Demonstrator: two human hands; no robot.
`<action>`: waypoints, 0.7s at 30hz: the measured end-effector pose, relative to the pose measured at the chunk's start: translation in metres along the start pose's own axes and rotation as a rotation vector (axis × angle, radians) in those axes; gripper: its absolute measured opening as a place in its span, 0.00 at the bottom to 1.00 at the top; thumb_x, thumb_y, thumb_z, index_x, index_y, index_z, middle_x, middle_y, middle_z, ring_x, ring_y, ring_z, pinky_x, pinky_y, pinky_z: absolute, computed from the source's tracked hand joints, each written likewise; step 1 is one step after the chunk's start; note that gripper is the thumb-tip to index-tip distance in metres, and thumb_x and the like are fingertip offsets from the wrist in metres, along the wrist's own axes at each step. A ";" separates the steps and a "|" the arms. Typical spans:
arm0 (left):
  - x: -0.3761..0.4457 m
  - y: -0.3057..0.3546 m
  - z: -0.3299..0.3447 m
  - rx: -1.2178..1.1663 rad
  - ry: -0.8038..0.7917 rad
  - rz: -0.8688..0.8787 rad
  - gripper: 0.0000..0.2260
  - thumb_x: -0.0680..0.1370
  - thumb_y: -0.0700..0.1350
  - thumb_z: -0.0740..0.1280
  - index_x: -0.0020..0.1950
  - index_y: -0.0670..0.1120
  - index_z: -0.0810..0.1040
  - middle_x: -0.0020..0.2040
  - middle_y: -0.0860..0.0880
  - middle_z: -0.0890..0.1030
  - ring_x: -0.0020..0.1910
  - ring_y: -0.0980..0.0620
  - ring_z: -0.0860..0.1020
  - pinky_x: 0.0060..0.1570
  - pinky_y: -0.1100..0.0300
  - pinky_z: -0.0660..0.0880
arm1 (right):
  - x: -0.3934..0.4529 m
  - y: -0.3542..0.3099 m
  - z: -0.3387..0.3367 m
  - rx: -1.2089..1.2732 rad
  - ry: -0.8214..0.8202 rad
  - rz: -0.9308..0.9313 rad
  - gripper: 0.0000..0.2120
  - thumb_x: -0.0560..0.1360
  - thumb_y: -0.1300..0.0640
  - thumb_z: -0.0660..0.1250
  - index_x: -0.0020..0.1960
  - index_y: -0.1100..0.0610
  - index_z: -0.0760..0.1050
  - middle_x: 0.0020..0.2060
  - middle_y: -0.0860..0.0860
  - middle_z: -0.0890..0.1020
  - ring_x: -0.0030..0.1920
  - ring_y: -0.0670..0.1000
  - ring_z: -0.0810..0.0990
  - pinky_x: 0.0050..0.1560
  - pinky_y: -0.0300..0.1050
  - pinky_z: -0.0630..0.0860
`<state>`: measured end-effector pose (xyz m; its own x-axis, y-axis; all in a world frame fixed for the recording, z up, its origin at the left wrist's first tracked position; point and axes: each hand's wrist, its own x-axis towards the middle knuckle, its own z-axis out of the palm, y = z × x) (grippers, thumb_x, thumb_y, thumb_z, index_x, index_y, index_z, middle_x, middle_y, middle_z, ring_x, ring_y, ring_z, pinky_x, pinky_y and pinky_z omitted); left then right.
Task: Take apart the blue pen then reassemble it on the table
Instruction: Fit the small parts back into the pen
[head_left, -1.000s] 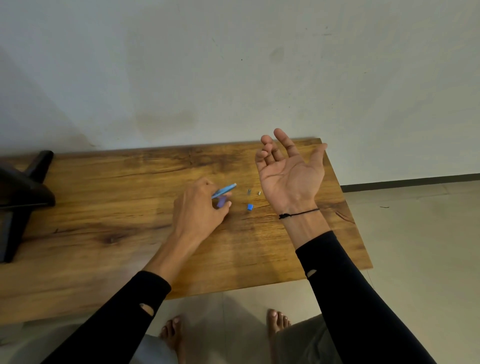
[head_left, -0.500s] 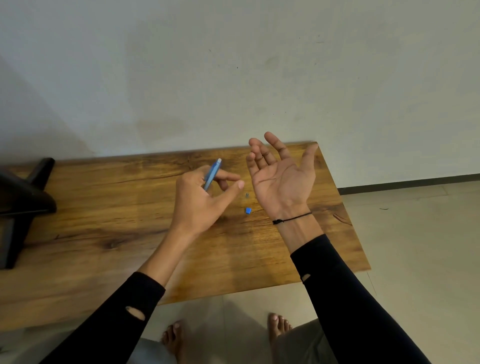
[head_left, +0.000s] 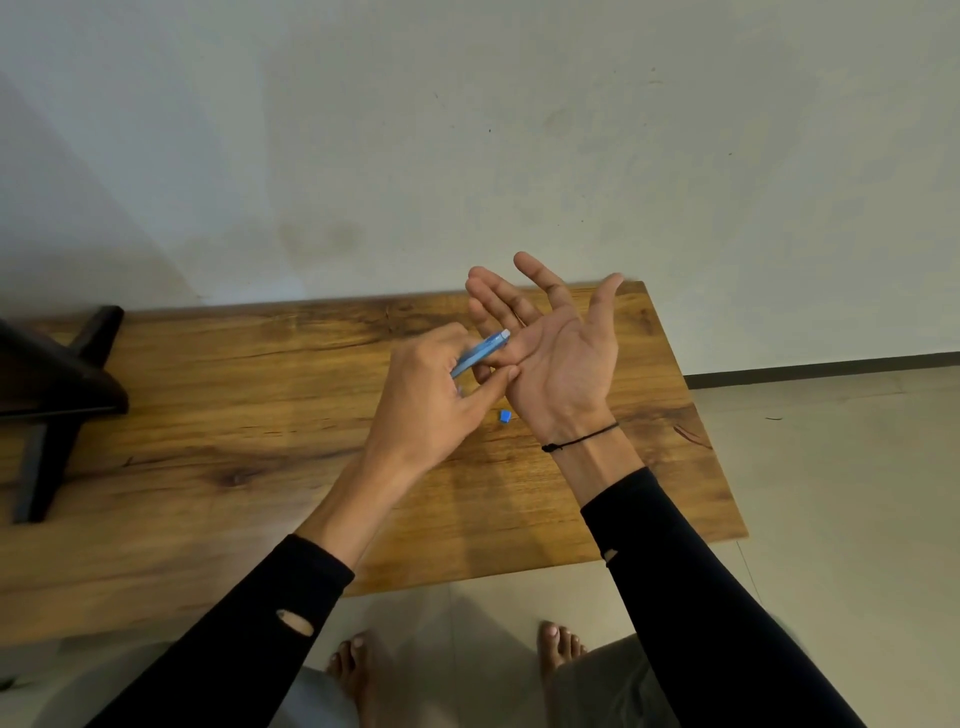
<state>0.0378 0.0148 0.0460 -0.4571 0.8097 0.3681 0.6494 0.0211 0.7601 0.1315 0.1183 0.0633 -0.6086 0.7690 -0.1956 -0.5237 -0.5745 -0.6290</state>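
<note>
Landmark: the small blue piece (head_left: 505, 414) lying on the tabletop (head_left: 234, 415).

Far left of the blue piece: dark wooden stand (head_left: 47, 395), angular and matt, resting on the tabletop's left end. Tabletop is warm brown wood, strong grain, a dark knot streak, smooth low sheen.

Just left of and above the blue piece: left hand (head_left: 431, 400), fingers curled closed around the blue pen barrel (head_left: 480, 353). Barrel is a slim, smooth plastic tube, light blue with a paler end. That end points up and to the right, touching or nearly touching the palm of the other hand.

Change: a second ago the left hand was down at the tabletop picking up the barrel; half a second ago it had raised it nearly upright. Now the barrel is tilted and brought over to the right palm. Judgement: the pen is still in pieces, and the barrel is probably being tipped to empty something into the palm, or to meet a part there. I cannot see any part on the palm.

Just right of the blue piece: right hand (head_left: 558, 358), fully open, palm up, fingers spread, holding nothing visible. Thin black cord on the wrist, black sleeve below.

The tiny metal bits seen earlier near the blue piece are now hidden behind the hands.
</note>
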 end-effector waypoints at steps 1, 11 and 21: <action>0.000 0.000 0.000 0.010 -0.008 -0.002 0.05 0.76 0.44 0.80 0.48 0.44 0.88 0.40 0.53 0.82 0.38 0.60 0.79 0.41 0.72 0.72 | 0.000 0.000 0.000 -0.005 -0.005 0.002 0.45 0.82 0.27 0.47 0.79 0.63 0.65 0.69 0.73 0.78 0.73 0.69 0.76 0.70 0.61 0.77; -0.001 0.008 -0.001 0.282 -0.162 0.059 0.09 0.85 0.50 0.66 0.58 0.45 0.79 0.51 0.57 0.74 0.42 0.55 0.76 0.39 0.54 0.78 | -0.001 0.004 0.000 0.000 -0.008 -0.008 0.44 0.83 0.28 0.47 0.79 0.63 0.65 0.69 0.73 0.77 0.74 0.70 0.74 0.74 0.63 0.73; 0.004 -0.001 -0.010 0.082 -0.104 -0.098 0.05 0.86 0.50 0.64 0.54 0.50 0.75 0.42 0.60 0.76 0.38 0.63 0.76 0.36 0.70 0.68 | 0.002 0.002 -0.007 -0.138 0.079 0.031 0.25 0.87 0.42 0.55 0.67 0.61 0.75 0.50 0.60 0.82 0.50 0.56 0.79 0.56 0.53 0.77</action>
<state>0.0291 0.0122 0.0522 -0.4579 0.8577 0.2338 0.6545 0.1472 0.7416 0.1330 0.1204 0.0563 -0.5717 0.7744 -0.2710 -0.4152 -0.5580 -0.7185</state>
